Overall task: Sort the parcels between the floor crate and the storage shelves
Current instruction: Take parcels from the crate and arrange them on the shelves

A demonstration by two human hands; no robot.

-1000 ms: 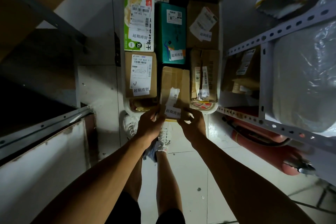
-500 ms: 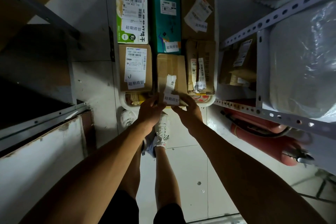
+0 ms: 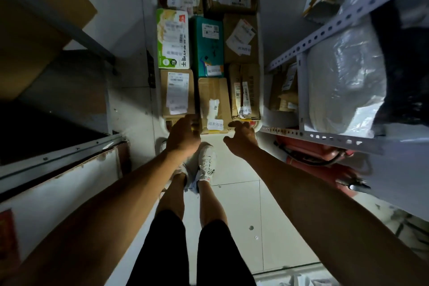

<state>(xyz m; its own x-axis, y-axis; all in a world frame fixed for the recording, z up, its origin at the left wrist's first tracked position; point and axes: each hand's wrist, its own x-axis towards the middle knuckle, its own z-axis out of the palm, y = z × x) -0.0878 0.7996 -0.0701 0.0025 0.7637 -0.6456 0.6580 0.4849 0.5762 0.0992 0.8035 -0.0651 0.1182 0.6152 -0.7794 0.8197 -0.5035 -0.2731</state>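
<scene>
A white floor crate is packed tight with parcels. A brown box with a torn white label lies flat at its near middle. My left hand has its fingers curled against that box's near left corner; I cannot tell whether it grips. My right hand is by the near right corner with its fingers spread, holding nothing. Around the brown box lie a labelled carton, a taped carton, a teal box and a green-and-white box.
A grey perforated metal shelf stands at the right with a white plastic bag, a carton lower down and a white taped box above. Red fire extinguishers lie beneath it. A shelf with cardboard stands at the left.
Both hands held the brown box's near end together. Now they have spread apart to its corners, the right hand has let go, and the box rests flat in the crate.
</scene>
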